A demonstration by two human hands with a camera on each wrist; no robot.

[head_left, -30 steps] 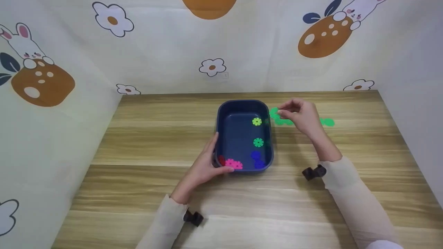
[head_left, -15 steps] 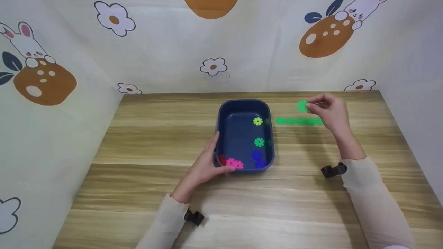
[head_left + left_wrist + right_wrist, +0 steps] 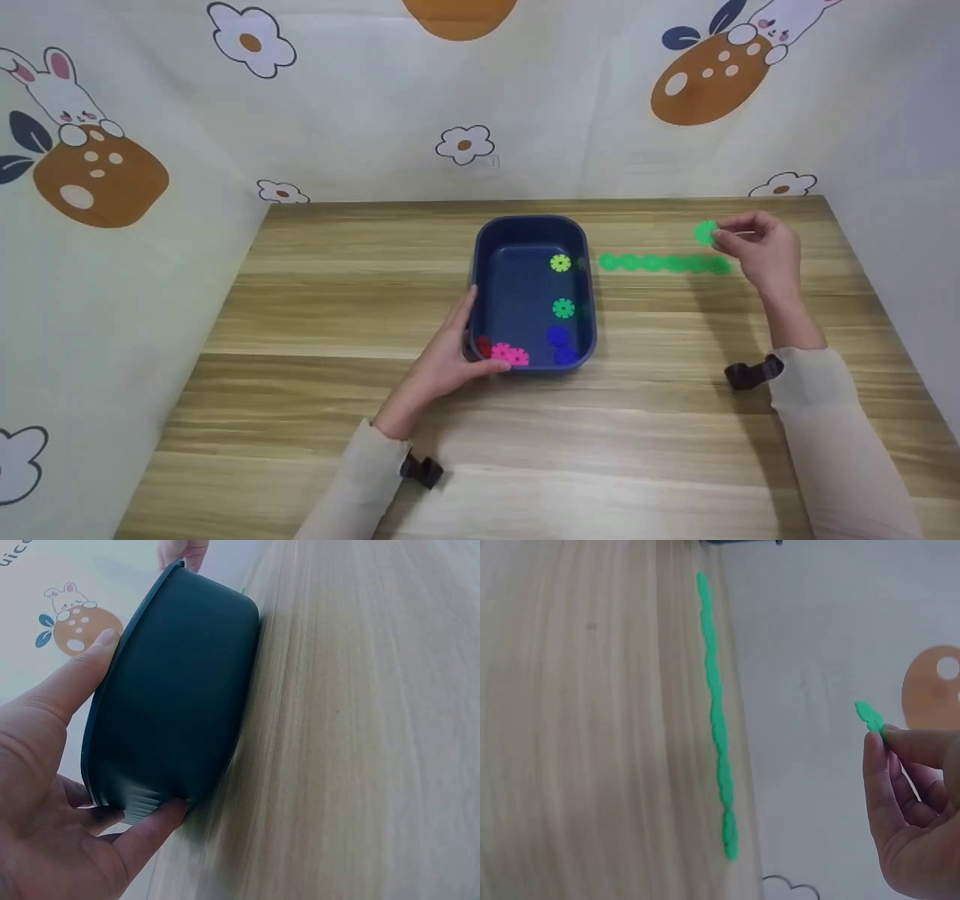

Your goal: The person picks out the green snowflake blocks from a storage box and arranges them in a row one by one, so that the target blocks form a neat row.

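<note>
A green notched plastic disc [image 3: 705, 232] is pinched between the thumb and fingers of my right hand [image 3: 769, 251], raised above the table. Just below and left of it lies a straight row of green discs [image 3: 652, 262], overlapping or joined end to end. My left hand [image 3: 446, 356] grips the near left corner of a dark blue bin [image 3: 532, 229]; in the left wrist view the thumb lies along the rim and the fingers reach round the bin's wall [image 3: 172, 675]. Inside the bin are a yellow disc [image 3: 560, 263], a green disc [image 3: 563, 308], blue discs [image 3: 559, 337], pink discs [image 3: 510, 355] and a red piece [image 3: 484, 346].
The wooden table [image 3: 337, 300] is bounded at the back by a patterned cloth [image 3: 360, 112] and at the right by a pale side panel [image 3: 892, 187]. The row of green discs runs from beside the bin's right wall toward the right.
My right hand has moved rightward, away from the bin's edge, carrying the green disc past the row, which now shows in full. My left hand keeps its grip on the bin.
</note>
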